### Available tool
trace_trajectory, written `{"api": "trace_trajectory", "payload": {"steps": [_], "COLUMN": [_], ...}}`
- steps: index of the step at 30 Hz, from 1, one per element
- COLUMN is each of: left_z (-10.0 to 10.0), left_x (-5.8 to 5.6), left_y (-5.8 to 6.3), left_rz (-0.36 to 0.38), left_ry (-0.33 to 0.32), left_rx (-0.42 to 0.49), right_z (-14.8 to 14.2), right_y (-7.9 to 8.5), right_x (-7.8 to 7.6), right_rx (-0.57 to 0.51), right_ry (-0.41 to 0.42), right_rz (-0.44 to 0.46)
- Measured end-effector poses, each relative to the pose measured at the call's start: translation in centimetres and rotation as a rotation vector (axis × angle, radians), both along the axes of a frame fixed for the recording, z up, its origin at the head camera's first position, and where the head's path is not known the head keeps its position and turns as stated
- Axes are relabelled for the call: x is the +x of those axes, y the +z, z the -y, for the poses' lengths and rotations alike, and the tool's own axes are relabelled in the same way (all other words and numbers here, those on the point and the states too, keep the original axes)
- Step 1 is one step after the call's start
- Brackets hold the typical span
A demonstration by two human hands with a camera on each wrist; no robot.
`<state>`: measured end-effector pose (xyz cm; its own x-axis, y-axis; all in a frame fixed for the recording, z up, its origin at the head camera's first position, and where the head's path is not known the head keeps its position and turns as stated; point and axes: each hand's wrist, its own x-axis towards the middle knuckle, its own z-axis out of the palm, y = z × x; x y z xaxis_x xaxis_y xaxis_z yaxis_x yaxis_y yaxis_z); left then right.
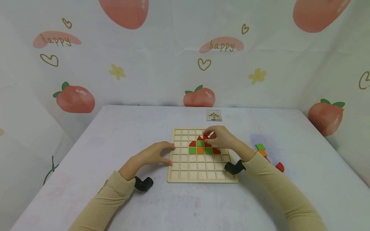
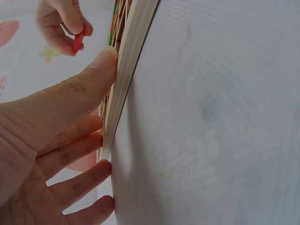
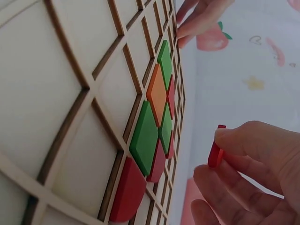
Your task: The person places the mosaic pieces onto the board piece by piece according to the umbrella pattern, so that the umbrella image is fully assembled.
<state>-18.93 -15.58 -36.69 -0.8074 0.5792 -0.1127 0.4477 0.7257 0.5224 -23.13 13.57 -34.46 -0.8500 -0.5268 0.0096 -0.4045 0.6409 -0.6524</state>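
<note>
On the desk [image 1: 185, 207] we see the left hand [image 1: 154, 154], thumb and fingers spread apart, touching the left edge of the grid board [image 1: 192, 166]. Loose tiles [image 1: 279, 166] lie between the board and the desk's right edge. Set tiles [image 1: 200, 150], green, orange and red, fill cells toward the board's far edge. Above that part, the right hand [image 1: 222, 137] pinches a red piece [image 3: 216, 154]. Beyond, near the desk's far edge, we see a patterned card [image 1: 214, 115].

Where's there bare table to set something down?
Tabletop is bare in front of the board, between left sleeve and right sleeve, and beyond the left hand, left of the board. Crowded: the board's right, with right sleeve and loose pieces.
</note>
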Motion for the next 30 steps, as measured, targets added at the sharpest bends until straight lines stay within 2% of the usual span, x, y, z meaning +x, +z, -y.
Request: {"api": "trace_trajectory", "payload": {"steps": [20, 30], "left_z": [-0.2, -0.3], "left_x": [0.0, 0.0], "left_y": [0.3, 0.4], "left_rz": [0.011, 0.004], "left_ry": [0.008, -0.004], "left_rx": [-0.014, -0.008], "right_z": [2.3, 3.3], "right_y": [-0.4, -0.6], "right_x": [0.1, 0.1], "right_rx": [-0.008, 0.028], "right_ry": [0.184, 0.255], "right_rz": [-0.050, -0.070]}}
